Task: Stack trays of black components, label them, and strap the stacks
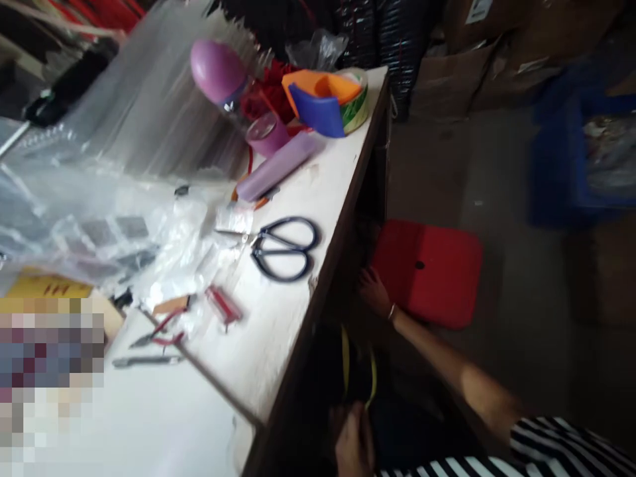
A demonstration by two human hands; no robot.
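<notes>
My right hand (375, 291) reaches down beside the table to the left edge of a red stool (427, 271), fingers stretched out; blur and shadow hide whether it touches. Low in the view, my left hand (355, 440) is closed, with a thin yellow band (373, 377) rising from its fingers over dark cloth. On the white table (268, 351) to the left lie dark-handled scissors (285, 248), a red lighter-like piece (223, 305), red-handled pliers (161, 331) and a grey pen-like tool (146, 361).
Clear plastic bags (163, 258) cover the table's left part. Toward its far end are a purple roll (278, 165), a green tape roll (355, 109) and orange and blue pieces. A blue crate (556, 152) and cardboard boxes (452, 79) stand on the floor.
</notes>
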